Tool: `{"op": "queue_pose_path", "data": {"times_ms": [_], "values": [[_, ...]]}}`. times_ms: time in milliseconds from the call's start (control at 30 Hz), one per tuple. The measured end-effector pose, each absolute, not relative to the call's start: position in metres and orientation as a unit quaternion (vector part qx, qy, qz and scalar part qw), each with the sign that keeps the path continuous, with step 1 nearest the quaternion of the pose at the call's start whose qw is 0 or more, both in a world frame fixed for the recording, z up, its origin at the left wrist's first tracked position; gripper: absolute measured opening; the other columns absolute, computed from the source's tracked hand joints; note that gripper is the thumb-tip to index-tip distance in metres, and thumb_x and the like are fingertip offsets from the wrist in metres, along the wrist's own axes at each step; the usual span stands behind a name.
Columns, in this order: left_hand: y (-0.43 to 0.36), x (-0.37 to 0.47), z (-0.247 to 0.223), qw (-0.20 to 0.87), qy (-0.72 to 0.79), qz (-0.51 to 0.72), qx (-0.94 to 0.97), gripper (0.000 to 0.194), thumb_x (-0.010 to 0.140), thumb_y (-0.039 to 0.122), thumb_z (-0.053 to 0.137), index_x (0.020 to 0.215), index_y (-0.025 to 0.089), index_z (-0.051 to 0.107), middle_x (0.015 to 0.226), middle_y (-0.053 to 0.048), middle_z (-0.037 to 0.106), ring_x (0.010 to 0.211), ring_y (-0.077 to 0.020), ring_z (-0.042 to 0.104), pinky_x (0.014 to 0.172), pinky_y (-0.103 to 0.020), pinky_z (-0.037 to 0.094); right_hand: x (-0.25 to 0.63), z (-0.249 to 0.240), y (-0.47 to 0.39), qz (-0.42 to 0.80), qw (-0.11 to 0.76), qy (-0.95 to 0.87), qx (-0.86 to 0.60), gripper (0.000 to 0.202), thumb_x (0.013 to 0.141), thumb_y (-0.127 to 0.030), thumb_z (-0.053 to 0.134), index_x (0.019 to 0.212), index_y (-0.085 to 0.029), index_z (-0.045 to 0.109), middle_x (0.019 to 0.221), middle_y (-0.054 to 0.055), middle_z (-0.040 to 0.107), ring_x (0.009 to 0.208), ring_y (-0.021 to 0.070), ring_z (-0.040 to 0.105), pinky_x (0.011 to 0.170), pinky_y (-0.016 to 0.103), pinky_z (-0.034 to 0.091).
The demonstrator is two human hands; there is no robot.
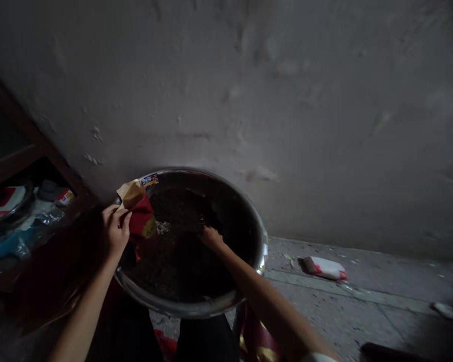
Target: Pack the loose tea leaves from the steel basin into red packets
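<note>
A gray, marked wall (324, 125) forms the background, above a concrete floor (317, 314) littered with small debris. A round metal basin (181, 308) is positioned in front of the person's legs, near the wall. Dark loose material (173, 256) covers the basin bottom; its composition cannot be determined in the low light. A red paper bag (139, 218) with a tan open end is located at the left side of the basin, its lower portion inside the rim. A white-and-red packet (326, 268) lies on the floor to the right, apart from the basin. The hands are apart: the left hand (117, 226) grips the bag's left edge near the open end; the right hand (212, 237) reaches into the basin, its fingertips obscured, so its grip cannot be determined.
</note>
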State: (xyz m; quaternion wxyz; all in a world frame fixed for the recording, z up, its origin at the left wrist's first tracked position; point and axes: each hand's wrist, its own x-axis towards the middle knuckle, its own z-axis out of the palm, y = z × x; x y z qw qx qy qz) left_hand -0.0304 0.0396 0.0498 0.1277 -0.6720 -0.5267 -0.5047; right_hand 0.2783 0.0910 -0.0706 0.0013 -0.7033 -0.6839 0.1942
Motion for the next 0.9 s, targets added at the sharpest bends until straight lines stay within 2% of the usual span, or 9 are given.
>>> {"op": "queue_pose_path", "data": {"times_ms": [100, 167, 267, 367, 567, 633, 767, 833, 900], "values": [[0.031, -0.024, 0.032, 0.115, -0.583, -0.569, -0.569, 0.052, 0.086, 0.045, 0.068, 0.128, 0.018, 0.052, 0.134, -0.016, 0.054, 0.129, -0.0256, 0.051, 0.11, -0.042, 0.042, 0.271, -0.068, 0.105, 0.181, 0.011, -0.69, -0.701, 0.035, 0.096, -0.02, 0.045, 0.122, -0.013, 0.066, 0.12, 0.02, 0.067, 0.114, 0.0289, 0.064, 0.093, 0.038, 0.048], [0.025, -0.019, 0.02, 0.033, -0.64, -0.565, -0.52, 0.071, 0.082, 0.05, 0.07, 0.139, 0.017, 0.043, 0.14, -0.018, 0.052, 0.136, -0.0284, 0.046, 0.113, -0.044, 0.039, 0.264, -0.066, 0.117, 0.169, 0.019, -0.704, -0.69, 0.035, 0.095, -0.018, 0.043, 0.117, -0.012, 0.069, 0.117, 0.02, 0.069, 0.114, 0.0271, 0.064, 0.094, 0.034, 0.046], [0.02, -0.015, 0.005, -0.149, -0.699, -0.485, -0.505, 0.054, 0.089, 0.057, 0.057, 0.126, 0.017, 0.059, 0.119, -0.016, 0.069, 0.127, -0.032, 0.057, 0.103, -0.044, 0.048, 0.25, -0.068, 0.135, 0.161, 0.021, -0.718, -0.677, 0.034, 0.096, -0.022, 0.043, 0.109, -0.011, 0.073, 0.111, 0.02, 0.071, 0.11, 0.0275, 0.066, 0.091, 0.032, 0.046], [0.018, -0.014, -0.006, -0.221, -0.728, -0.428, -0.488, 0.055, 0.094, 0.063, 0.043, 0.109, 0.018, 0.069, 0.101, -0.016, 0.074, 0.116, -0.0345, 0.065, 0.098, -0.045, 0.051, 0.23, -0.076, 0.152, 0.161, 0.024, -0.73, -0.664, 0.036, 0.097, -0.024, 0.042, 0.108, -0.008, 0.072, 0.109, 0.021, 0.071, 0.106, 0.0275, 0.068, 0.089, 0.032, 0.047], [0.017, -0.012, -0.013, -0.18, -0.719, -0.44, -0.507, 0.06, 0.095, 0.063, 0.036, 0.124, 0.018, 0.063, 0.133, -0.016, 0.064, 0.136, -0.029, 0.051, 0.117, -0.042, 0.036, 0.178, -0.091, 0.192, 0.142, 0.073, -0.761, -0.628, 0.043, 0.101, -0.025, 0.032, 0.126, -0.002, 0.059, 0.123, 0.024, 0.064, 0.121, 0.0282, 0.057, 0.102, 0.037, 0.04], [0.017, -0.011, -0.013, -0.178, -0.72, -0.428, -0.516, 0.059, 0.096, 0.063, 0.034, 0.124, 0.019, 0.063, 0.131, -0.015, 0.065, 0.135, -0.0281, 0.052, 0.118, -0.042, 0.036, 0.161, -0.098, 0.207, 0.135, 0.092, -0.771, -0.616, 0.046, 0.101, -0.028, 0.034, 0.139, -0.007, 0.05, 0.139, 0.024, 0.054, 0.131, 0.0304, 0.048, 0.107, 0.044, 0.038], [0.017, -0.014, -0.021, -0.188, -0.733, -0.386, -0.527, 0.057, 0.097, 0.062, 0.032, 0.121, 0.021, 0.064, 0.125, -0.015, 0.067, 0.126, -0.0294, 0.058, 0.114, -0.045, 0.039, 0.14, -0.119, 0.225, 0.132, 0.079, -0.797, -0.584, 0.057, 0.098, -0.045, 0.046, 0.153, -0.037, 0.034, 0.165, 0.01, 0.022, 0.148, 0.0425, 0.02, 0.107, 0.071, 0.028], [0.017, -0.017, -0.027, -0.189, -0.73, -0.38, -0.536, 0.055, 0.097, 0.06, 0.033, 0.125, 0.022, 0.063, 0.127, -0.014, 0.066, 0.127, -0.0288, 0.057, 0.113, -0.046, 0.041, 0.136, -0.131, 0.225, 0.113, 0.071, -0.808, -0.574, 0.056, 0.097, -0.045, 0.048, 0.151, -0.041, 0.037, 0.166, 0.007, 0.021, 0.148, 0.0449, 0.017, 0.107, 0.075, 0.022], [0.018, -0.02, -0.033, -0.189, -0.725, -0.373, -0.548, 0.052, 0.097, 0.058, 0.037, 0.13, 0.024, 0.06, 0.127, -0.012, 0.065, 0.13, -0.0283, 0.055, 0.113, -0.046, 0.041, 0.137, -0.139, 0.218, 0.087, 0.081, -0.812, -0.571, 0.053, 0.097, -0.039, 0.049, 0.15, -0.035, 0.042, 0.162, 0.01, 0.03, 0.146, 0.0432, 0.025, 0.111, 0.07, 0.021]]}}
